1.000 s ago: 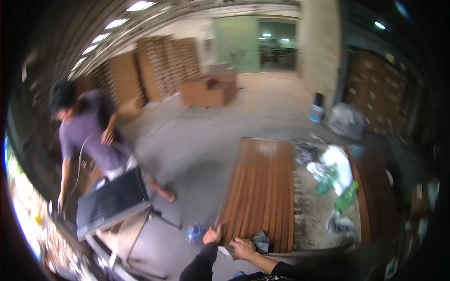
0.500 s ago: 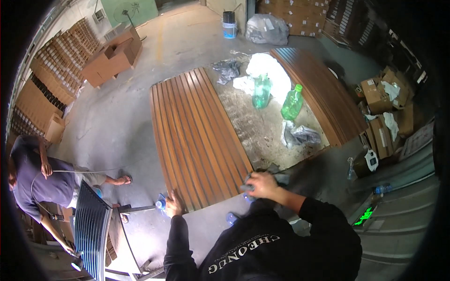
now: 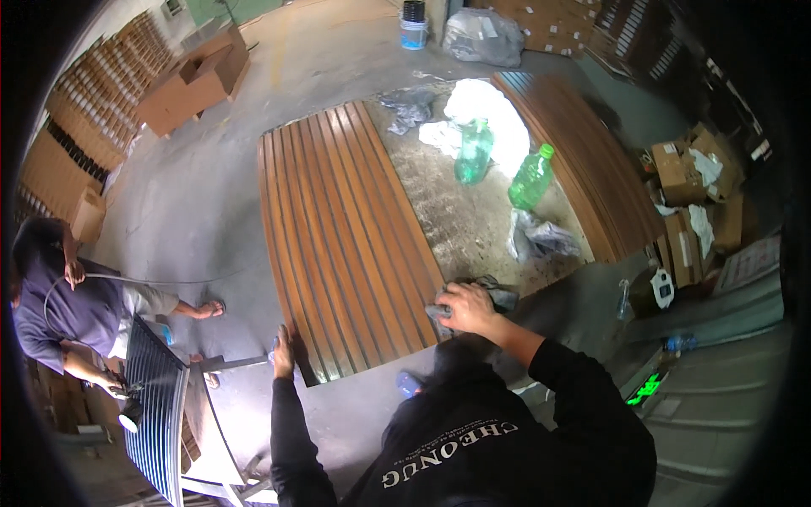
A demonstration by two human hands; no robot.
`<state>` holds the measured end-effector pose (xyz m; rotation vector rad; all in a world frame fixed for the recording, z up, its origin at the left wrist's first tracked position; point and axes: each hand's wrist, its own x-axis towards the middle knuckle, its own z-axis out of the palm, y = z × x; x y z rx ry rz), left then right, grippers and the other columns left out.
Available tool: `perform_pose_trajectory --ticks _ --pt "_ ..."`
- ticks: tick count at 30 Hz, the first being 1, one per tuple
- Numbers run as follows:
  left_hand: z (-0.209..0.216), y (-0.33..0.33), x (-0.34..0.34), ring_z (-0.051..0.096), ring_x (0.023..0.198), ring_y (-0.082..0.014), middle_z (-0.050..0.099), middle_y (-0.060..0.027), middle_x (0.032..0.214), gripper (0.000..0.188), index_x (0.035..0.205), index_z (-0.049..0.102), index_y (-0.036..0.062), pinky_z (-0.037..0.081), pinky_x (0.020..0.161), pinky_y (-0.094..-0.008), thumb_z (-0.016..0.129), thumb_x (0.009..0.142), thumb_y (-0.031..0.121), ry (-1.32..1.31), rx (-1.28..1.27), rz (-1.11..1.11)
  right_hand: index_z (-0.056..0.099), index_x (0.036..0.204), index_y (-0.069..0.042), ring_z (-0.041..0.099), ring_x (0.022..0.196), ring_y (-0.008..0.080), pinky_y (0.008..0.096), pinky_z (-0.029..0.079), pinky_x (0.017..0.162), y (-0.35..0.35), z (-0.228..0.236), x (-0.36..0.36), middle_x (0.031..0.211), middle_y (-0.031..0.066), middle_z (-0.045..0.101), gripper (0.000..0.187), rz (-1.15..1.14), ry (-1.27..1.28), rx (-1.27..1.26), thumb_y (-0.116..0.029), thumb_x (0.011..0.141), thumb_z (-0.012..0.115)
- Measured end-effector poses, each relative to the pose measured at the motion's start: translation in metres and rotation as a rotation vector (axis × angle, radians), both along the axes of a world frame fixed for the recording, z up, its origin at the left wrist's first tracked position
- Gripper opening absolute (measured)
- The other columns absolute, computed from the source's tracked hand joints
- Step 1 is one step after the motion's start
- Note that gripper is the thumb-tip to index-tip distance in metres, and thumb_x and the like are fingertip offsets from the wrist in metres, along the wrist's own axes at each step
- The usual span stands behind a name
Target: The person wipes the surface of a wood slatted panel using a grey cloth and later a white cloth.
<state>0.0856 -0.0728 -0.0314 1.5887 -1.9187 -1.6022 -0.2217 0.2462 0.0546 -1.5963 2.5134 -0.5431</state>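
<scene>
A brown ribbed wooden panel (image 3: 346, 237) lies flat on a grey worktable (image 3: 456, 211) in front of me. My left hand (image 3: 282, 355) rests flat on the panel's near left corner, fingers together, holding nothing. My right hand (image 3: 465, 306) presses down on a grey rag (image 3: 498, 294) at the panel's near right edge, fingers closed over the cloth. Both black sleeves come in from the lower edge.
Two green plastic bottles (image 3: 530, 177) and white cloths (image 3: 481, 110) sit on the table beyond the rag. A second stack of ribbed panels (image 3: 583, 160) lies to the right. At left a person (image 3: 76, 304) works on a dark slatted panel (image 3: 156, 406). Cardboard boxes (image 3: 190, 84) stand further back.
The view has dropped from the far room to the table. My right hand has settled onto the grey rag at the panel's near right edge; my left hand stays at the near left corner.
</scene>
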Motion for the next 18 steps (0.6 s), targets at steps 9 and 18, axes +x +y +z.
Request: perform_pose_trajectory --ticks 9,18 --pt "0.034 0.000 -0.116 0.057 0.096 -0.0431 0.059 -0.0296 0.101 0.062 0.110 0.047 0.0001 0.044 0.081 -0.0496 0.038 0.087 0.057 -0.496 -0.430 0.251 0.066 0.094 -0.016 0.058 0.096 0.0252 0.0415 0.044 0.084 -0.145 -0.014 -0.129 0.100 0.0060 0.058 0.029 -0.013 0.061 0.013 -0.032 0.070 0.071" --pt "0.007 0.010 -0.080 0.054 0.102 -0.0426 0.055 -0.0261 0.115 0.070 0.130 0.039 0.0024 0.041 0.087 -0.0468 0.038 0.087 0.058 -0.568 -0.491 0.288 0.065 0.099 -0.018 0.060 0.095 0.0292 0.0428 0.049 0.079 -0.408 -0.026 -0.293 0.103 0.0095 0.060 0.032 -0.281 0.049 -0.082 -0.035 0.072 0.067"
